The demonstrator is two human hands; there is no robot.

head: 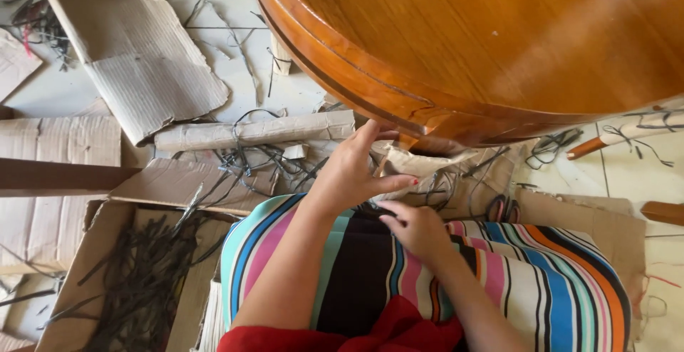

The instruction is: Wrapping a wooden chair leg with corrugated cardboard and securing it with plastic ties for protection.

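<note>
Tiled floor [214, 10] littered with corrugated cardboard sheets [135, 60] and dark strap offcuts. Left hand [353, 174] open, fingers spread, fingertips against brown paper wrapping [427, 161] under the round wooden tabletop's rim [342, 74]. Right hand [420, 229] curled, pinching a dark plastic strap [377, 211] just below, over a striped skirt [541, 273]. Cardboard tube [256, 131] beyond; box of straps [135, 281] at left.

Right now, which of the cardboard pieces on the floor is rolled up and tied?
The long cardboard roll just beyond the left hand, bound with dark strapping. The others lie flat or form an open box.
</note>
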